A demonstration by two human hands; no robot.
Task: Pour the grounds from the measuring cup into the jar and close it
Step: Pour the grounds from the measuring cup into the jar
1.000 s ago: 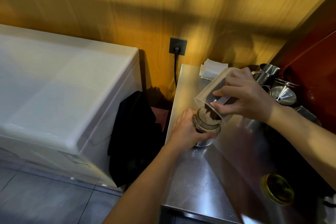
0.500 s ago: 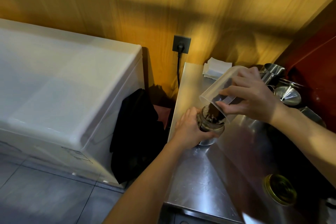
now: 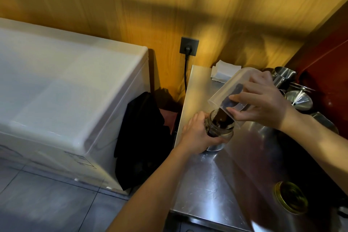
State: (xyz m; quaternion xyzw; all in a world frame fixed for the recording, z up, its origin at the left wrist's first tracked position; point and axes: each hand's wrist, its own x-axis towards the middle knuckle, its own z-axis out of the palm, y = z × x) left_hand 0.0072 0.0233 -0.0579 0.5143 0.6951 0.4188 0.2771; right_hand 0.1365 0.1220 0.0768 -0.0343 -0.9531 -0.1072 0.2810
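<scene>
A small glass jar (image 3: 224, 133) stands on the steel counter (image 3: 211, 190), dark grounds showing inside it. My left hand (image 3: 197, 133) is wrapped around the jar's left side. My right hand (image 3: 263, 103) holds a clear plastic measuring cup (image 3: 226, 92) tipped steeply, its rim over the jar's mouth. Dark grounds (image 3: 222, 117) slide from the cup into the jar. The jar's gold lid (image 3: 291, 197) lies apart on the counter at the lower right, inner side up.
Several steel vessels, among them a funnel (image 3: 299, 100), crowd the counter's far right corner. Folded white cloths (image 3: 224, 71) lie at the back. A white chest appliance (image 3: 66, 100) stands left, a black cloth (image 3: 143, 133) in the gap. A plugged wall socket (image 3: 189, 46) is behind.
The cup has tipped steeper and more grounds have slid down into the jar. The view shifted slightly; both hands keep their grips.
</scene>
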